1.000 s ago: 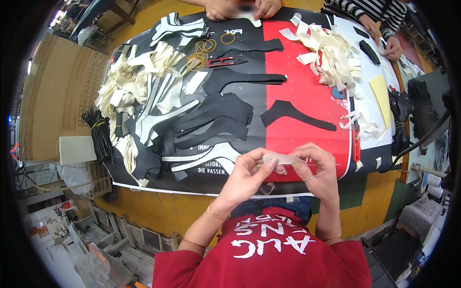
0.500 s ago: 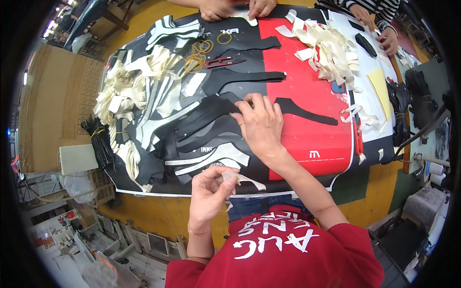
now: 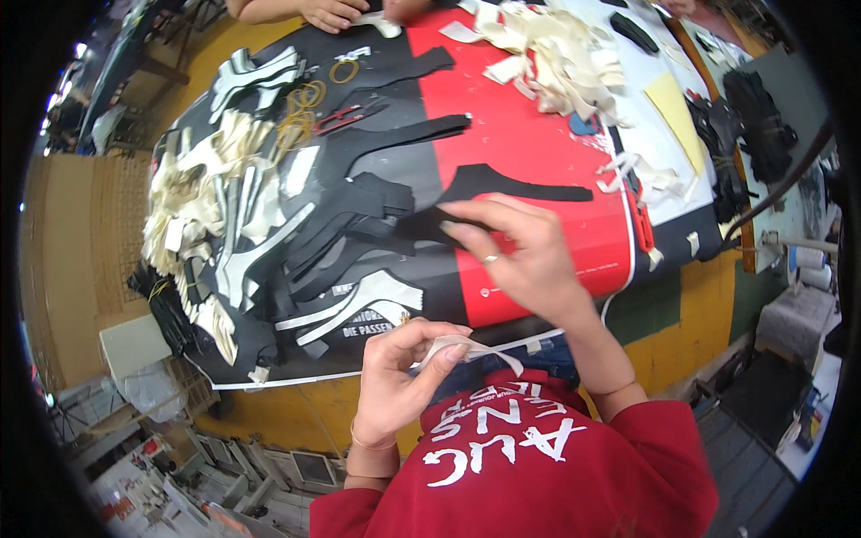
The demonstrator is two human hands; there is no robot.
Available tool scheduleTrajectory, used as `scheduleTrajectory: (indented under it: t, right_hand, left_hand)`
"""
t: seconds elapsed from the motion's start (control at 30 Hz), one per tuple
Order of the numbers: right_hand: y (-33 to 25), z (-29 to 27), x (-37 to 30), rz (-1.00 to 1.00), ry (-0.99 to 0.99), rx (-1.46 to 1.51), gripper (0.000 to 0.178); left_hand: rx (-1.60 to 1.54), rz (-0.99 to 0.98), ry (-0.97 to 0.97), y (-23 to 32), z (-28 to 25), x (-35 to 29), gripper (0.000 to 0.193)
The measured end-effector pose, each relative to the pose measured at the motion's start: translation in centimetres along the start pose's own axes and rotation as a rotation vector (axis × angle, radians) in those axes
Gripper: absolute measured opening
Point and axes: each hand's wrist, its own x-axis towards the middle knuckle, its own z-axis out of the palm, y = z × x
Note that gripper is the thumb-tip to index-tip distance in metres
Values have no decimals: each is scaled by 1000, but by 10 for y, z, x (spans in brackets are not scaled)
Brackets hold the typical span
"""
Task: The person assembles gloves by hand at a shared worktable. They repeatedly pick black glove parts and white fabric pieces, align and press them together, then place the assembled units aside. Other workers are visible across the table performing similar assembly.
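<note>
My left hand (image 3: 404,372) pinches a small curved cream fabric piece (image 3: 498,352) between thumb and fingers, just off the table's near edge. My right hand (image 3: 520,255) has thumb and fingertips closed on the end of a black fabric piece (image 3: 429,224), which stretches left over a pile of black curved pieces (image 3: 372,195). A separate black curved piece (image 3: 516,186) lies flat on the red part of the table cover, beyond my right hand. White-and-black cut pieces (image 3: 372,296) rest on the cover to the left of my hands.
Cream fabric scraps lie in one heap (image 3: 211,170) at the left and another (image 3: 565,58) at the far right. Yellow rubber bands (image 3: 300,112) and red-handled thread snips (image 3: 345,117) lie farther back. Another person's hand (image 3: 334,13) is at the far edge.
My right hand has drawn back toward me from the black pile, now with a black piece pinched in it. The left hand keeps its cream piece. The view has shifted.
</note>
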Motion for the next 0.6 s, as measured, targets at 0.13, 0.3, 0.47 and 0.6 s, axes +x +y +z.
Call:
scheduleTrajectory:
  t: [0.13, 0.3, 0.47, 0.6]
  right_hand:
    - [10, -72, -36, 248, -40, -258, 21]
    - [40, -93, -69, 121, 278, -631, 23]
    - [49, -93, -89, 196, 407, -569, 26]
    - [50, -84, -98, 111, 254, -862, 31]
  left_hand:
    - [28, -103, -146, -1, 22, 19, 13]
    - [239, -73, -179, -9, 60, 60, 15]
    - [288, 28, -128, -13, 90, 84, 19]
    - [267, -33, -81, -16, 95, 96, 21]
